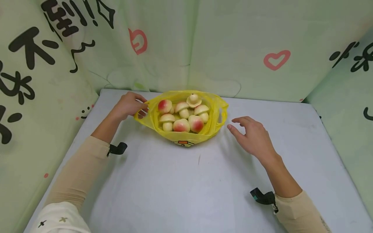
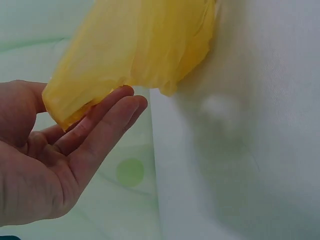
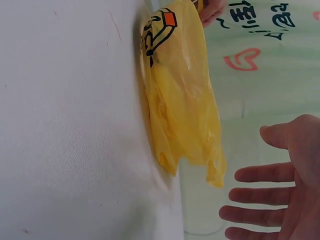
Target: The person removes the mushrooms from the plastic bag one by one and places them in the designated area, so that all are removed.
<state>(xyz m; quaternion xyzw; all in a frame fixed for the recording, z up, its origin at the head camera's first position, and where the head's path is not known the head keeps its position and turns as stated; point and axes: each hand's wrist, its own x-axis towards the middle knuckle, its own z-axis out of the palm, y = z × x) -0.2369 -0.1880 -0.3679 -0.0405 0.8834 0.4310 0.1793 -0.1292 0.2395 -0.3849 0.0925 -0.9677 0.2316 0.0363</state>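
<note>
A yellow plastic bag [image 1: 204, 136] sits with its mouth spread at the back of the white table. Inside lie several cream mushroom-shaped pieces [image 1: 184, 109] and several pink-blushed, peach-like pieces [image 1: 196, 123]. At the bag's left end, my left hand [image 1: 130, 104] touches the handle. In the left wrist view, its lightly bent fingers [image 2: 102, 145] lie under the bag's edge, while the yellow plastic partly hides the thumb side. My right hand [image 1: 253, 136] hovers apart from the bag's right handle [image 1: 222, 115], fingers spread and holding nothing, as the right wrist view confirms.
The white table [image 1: 180, 187] runs from the bag toward the front. Pale green printed curtains [image 1: 233, 48] stand close behind the bag and along both sides. A small black device [image 1: 263, 196] is strapped at the right wrist, with another [image 1: 117, 149] at the left.
</note>
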